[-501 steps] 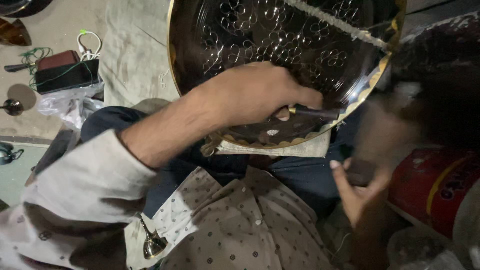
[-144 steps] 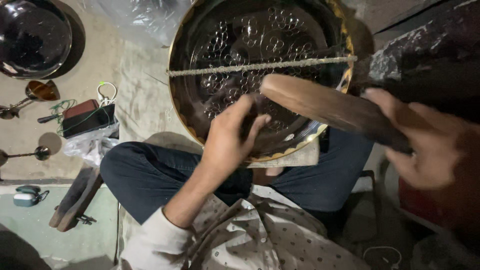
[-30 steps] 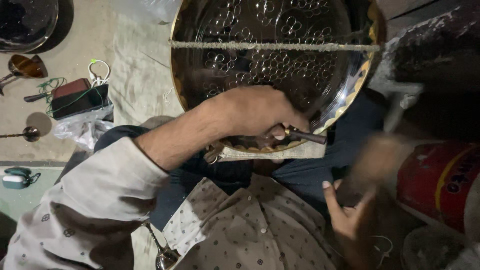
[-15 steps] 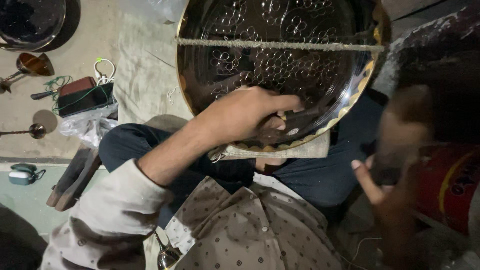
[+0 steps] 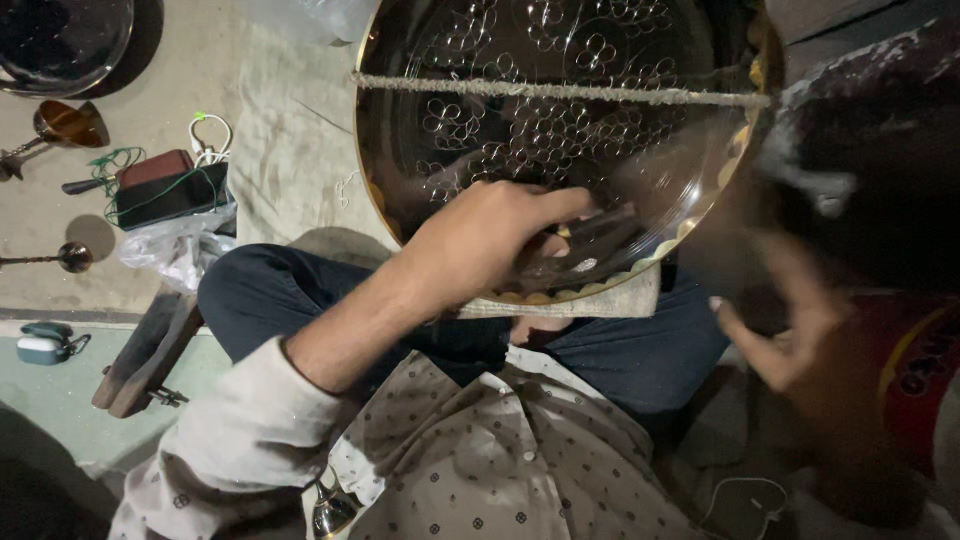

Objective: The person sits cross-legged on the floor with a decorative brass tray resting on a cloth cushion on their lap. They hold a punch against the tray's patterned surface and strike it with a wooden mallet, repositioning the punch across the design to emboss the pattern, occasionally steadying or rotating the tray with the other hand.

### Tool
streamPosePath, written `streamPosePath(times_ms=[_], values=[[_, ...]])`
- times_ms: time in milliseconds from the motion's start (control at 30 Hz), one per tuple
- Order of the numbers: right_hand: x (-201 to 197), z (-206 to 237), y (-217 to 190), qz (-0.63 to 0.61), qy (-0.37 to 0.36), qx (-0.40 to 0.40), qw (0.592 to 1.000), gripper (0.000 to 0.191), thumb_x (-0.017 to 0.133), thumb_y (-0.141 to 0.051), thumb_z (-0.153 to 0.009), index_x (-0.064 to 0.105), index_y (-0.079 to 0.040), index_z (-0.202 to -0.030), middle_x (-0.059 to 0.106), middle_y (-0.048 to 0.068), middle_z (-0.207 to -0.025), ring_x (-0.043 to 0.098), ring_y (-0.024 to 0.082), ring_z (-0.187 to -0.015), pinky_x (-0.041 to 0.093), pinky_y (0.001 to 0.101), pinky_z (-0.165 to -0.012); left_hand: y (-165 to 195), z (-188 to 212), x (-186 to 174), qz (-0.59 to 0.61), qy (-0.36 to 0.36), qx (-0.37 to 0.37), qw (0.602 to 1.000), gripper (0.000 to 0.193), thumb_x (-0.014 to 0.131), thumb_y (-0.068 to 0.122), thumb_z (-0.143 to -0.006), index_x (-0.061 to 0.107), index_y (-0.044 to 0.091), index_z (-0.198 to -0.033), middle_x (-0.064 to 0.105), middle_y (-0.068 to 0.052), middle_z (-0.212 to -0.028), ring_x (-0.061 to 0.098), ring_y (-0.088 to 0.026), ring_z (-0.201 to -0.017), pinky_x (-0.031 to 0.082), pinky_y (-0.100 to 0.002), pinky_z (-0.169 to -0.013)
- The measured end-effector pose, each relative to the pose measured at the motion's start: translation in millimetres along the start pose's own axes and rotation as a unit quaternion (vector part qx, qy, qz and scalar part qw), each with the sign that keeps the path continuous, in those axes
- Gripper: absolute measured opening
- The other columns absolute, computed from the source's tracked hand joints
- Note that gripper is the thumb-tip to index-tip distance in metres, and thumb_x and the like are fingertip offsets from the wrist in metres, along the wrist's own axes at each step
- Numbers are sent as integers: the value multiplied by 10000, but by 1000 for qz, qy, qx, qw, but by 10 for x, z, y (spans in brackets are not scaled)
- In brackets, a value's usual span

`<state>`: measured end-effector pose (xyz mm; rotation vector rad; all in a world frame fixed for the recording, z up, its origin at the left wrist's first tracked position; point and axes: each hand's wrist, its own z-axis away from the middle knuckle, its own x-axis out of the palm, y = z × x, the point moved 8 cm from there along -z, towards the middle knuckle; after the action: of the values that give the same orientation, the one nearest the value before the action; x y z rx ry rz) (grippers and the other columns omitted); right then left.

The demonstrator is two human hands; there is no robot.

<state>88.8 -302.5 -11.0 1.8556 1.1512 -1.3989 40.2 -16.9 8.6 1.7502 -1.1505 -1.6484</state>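
The left hand (image 5: 490,240), at frame centre, curls closed around a thin metal tool (image 5: 590,225), pressing it against the engraved round tray (image 5: 560,120) in the upper middle. At right, the blurred right hand (image 5: 790,330) hangs with fingers loosely spread, holding nothing visible.

A red container (image 5: 915,370) with a yellow-edged label, blurred, seemingly round, stands at the right edge.

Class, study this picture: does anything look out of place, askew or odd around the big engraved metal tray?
One thing: a rough rope stretches straight across the face of the engraved tray, odd over decorated metal. The left hand rests on the tray; the right hand is blurred.
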Motion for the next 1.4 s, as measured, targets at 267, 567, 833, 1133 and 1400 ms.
streamPosePath(times_ms=[267,567,833,1133,1400], values=[[-82,-295,234,-220,-209,296,906,711,745,-75,-858,486,-52,-1520,681,171,-1075,751,241,-930,618,362,-806,-29,273,-31,0,94,-78,993,339,668,81,-924,566,92,-1247,713,-192,-1030,714,-400,-958,552,-445,-756],[-74,-134,112,-115,-171,229,951,715,790,-169,-797,498,49,-1412,664,249,-1225,712,308,-1065,594,389,-854,27,129,2,55,46,-30,997,350,688,112,-942,566,120,-1270,729,-162,-959,736,-352,-887,549,-430,-712],[232,420,244,-169,-38,188,967,495,864,-174,-834,597,-94,-1244,663,141,-1147,640,226,-1031,524,355,-862,-39,19,32,46,-4,-15,999,340,708,125,-935,584,117,-1252,725,-163,-872,731,-374,-814,535,-447,-678],[142,288,-53,-263,-49,289,919,692,747,-128,-847,470,31,-1462,642,199,-1191,673,255,-1049,581,391,-859,7,-159,105,46,-71,33,996,410,716,92,-843,637,151,-1240,767,-137,-922,763,-328,-813,558,-435,-698],[982,1892,-2,-176,-323,547,752,793,827,-273,-842,440,-71,-1503,641,184,-1194,658,309,-1065,524,471,-919,244,220,-396,-16,126,74,989,361,733,167,-978,614,88,-1310,751,-146,-1208,745,-294,-1054,593,-362,-898]])
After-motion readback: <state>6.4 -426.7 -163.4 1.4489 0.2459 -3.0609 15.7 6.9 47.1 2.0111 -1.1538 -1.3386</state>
